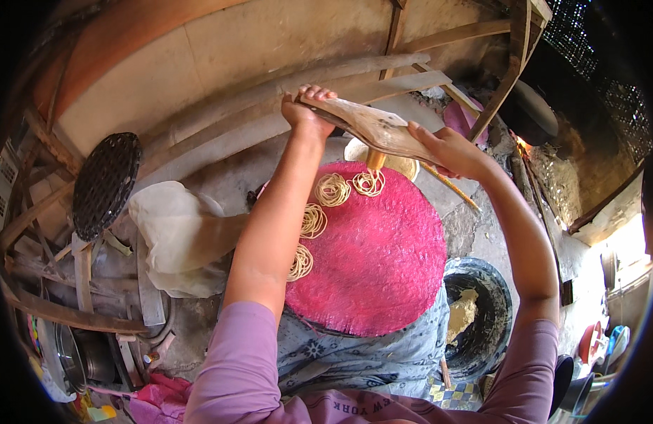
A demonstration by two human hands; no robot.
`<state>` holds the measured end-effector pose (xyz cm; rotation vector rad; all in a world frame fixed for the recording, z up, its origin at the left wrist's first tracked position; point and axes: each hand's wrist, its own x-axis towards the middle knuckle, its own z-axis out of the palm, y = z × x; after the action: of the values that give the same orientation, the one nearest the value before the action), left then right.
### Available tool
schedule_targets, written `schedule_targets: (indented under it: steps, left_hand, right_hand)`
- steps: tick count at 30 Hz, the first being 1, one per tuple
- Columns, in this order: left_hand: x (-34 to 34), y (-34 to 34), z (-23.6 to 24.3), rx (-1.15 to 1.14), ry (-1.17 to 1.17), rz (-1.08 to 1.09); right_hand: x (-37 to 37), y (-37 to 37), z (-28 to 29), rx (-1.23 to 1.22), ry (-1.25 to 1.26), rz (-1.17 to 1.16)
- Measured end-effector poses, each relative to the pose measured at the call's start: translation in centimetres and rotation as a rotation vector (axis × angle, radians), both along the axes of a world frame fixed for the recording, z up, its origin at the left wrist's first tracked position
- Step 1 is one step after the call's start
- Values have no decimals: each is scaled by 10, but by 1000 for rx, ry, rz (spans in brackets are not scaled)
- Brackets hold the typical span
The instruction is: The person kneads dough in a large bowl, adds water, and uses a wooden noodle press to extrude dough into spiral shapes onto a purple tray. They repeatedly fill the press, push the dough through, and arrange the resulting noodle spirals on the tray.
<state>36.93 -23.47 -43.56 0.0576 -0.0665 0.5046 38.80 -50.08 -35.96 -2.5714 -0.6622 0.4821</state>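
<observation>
Both hands grip a wooden hand press (369, 126) above the far edge of a round pink mat (383, 261). My left hand (309, 109) is closed round its left end, and my right hand (450, 150) round its right end. A brass-coloured nozzle (375, 160) juts down from the press. Right below it lies a coil of thin pale dough strands (369, 184). Another dough coil (333, 190) lies just left of that one. Two more run down the mat's left side, the nearest coil (300, 263) partly covered by my left forearm.
Patterned grey-blue cloth (355, 360) covers my lap under the mat. To the right stands a dark basin (499, 304) with a lump of dough (462, 316). Fire (522, 147) glows by a dark pot (530, 113) at far right. A black woven tray (106, 187) is at left.
</observation>
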Motion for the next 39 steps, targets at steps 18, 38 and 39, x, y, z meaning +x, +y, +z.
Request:
schedule_targets:
  steps: [18, 38, 39]
  left_hand:
    - [13, -22, -15, 15, 48, -89]
    - [1, -67, -54, 1709, 740, -658]
    - [1, -67, -54, 1656, 710, -669]
  right_hand:
    - [1, -26, -26, 41, -22, -50]
    - [-2, -54, -40, 263, 81, -59]
    - [-1, -53, -42, 277, 78, -54]
